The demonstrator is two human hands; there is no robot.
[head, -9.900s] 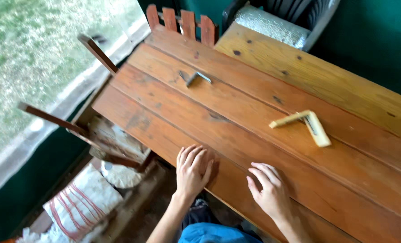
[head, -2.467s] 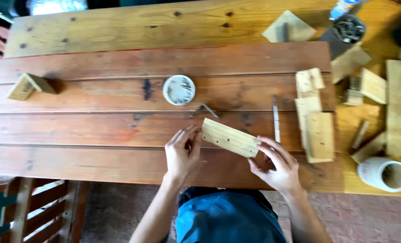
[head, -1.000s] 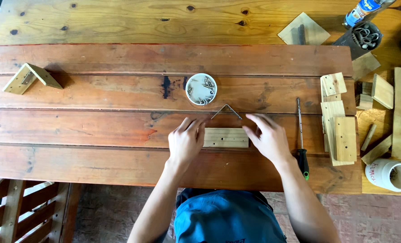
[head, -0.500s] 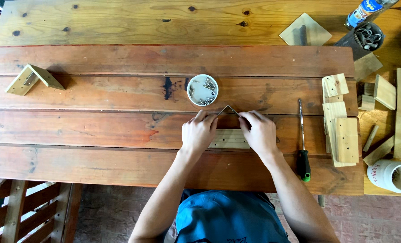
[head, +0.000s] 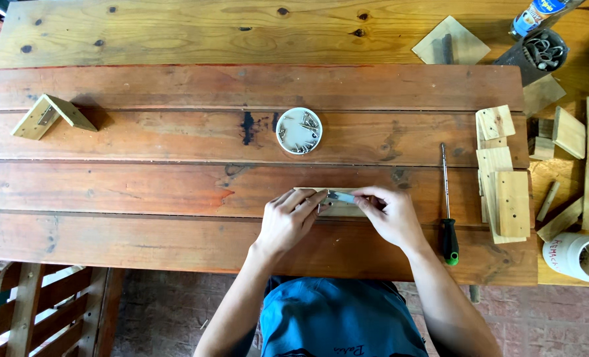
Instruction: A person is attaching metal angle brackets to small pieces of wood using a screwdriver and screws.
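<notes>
Holding: left hand (head: 286, 221) and right hand (head: 390, 215) meet over a small wood block (head: 340, 209) lying flat on the tabletop (head: 142, 192); fingers of both are pinched on a small metal bracket (head: 340, 196) laid along the block's far edge.
Nearest things: white dish of screws (head: 299, 131) just beyond the hands; green-handled screwdriver (head: 448, 211) lying just right of the right hand, tip pointing away.
Right side: stack of cut wood pieces (head: 503, 178) near the screwdriver, white mug (head: 579, 256) at the near right corner, more offcuts and a dark cup of hardware (head: 539, 51) farther back.
Left side: a hinged pair of wood strips (head: 49, 116), well apart from the hands.
In the way: nothing lies between the hands and the dish.
Change: half a second ago the bracket stood up as a peak between the fingertips; it now lies low along the block, and the hands sit slightly nearer the body.
Edges: block near the front edge of the tabletop; bare planks to the left, crowded to the right.
</notes>
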